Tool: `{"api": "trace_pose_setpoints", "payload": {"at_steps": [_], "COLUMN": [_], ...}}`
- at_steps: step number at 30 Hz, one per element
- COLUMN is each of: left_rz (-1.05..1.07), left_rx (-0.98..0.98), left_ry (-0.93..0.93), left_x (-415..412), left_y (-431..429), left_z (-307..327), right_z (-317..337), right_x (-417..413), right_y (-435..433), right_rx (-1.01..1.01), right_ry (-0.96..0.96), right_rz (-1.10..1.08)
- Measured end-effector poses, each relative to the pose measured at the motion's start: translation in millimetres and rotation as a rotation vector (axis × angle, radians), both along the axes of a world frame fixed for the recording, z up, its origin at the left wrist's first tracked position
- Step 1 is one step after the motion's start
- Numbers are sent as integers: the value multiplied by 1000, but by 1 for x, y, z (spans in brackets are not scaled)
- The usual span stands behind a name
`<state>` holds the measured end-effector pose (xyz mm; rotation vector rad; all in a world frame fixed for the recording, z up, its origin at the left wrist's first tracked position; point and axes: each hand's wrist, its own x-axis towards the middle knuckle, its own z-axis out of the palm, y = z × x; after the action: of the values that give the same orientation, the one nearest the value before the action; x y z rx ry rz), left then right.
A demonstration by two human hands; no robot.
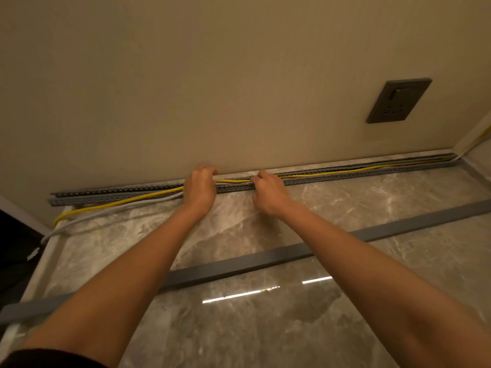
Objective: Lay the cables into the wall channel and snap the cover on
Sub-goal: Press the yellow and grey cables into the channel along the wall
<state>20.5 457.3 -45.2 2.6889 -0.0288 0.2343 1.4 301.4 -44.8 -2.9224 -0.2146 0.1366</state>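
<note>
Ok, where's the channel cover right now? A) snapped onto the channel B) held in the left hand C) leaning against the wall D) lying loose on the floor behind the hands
D: the grey cover strip lies flat on the marble floor, away from the slotted channel and passing under both forearms.

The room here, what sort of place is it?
Probably a finished home or office room: a painted wall with a dark power socket, a polished marble-look floor, and a grey cable channel along the wall's base.

Glossy grey marble floor (265,328); slotted grey cable channel (372,172) along the wall base, loose grey channel cover (239,264) lying diagonally, well apart from it.
</note>
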Motion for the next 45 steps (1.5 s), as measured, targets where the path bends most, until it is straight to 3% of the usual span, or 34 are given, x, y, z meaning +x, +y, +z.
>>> {"api": "trace_pose_setpoints", "payload": {"at_steps": [5,10,13,20,27,35,45], "left_rz": [38,97,76,-90,-281,-345,-250], "left_rx": [57,14,-65,-3,349,646,665], "left_ry": [155,293,261,145,31,47,69], "left_x": [2,10,18,30,17,-3,-16], "left_y": [33,60,67,74,70,56,47], "left_z": [6,4,4,0,-4,-8,-16], "right_z": [-1,-5,-7,-12,-8,-6,-8], "right_x": [-3,1,2,3,3,5,7], "right_y": [39,55,54,59,61,63,53], "right_rx": [70,42,58,41,15,13,1], "right_ry": [21,26,16,20,66,117,160], "right_rz": [126,104,67,26,10,-3,111]}}
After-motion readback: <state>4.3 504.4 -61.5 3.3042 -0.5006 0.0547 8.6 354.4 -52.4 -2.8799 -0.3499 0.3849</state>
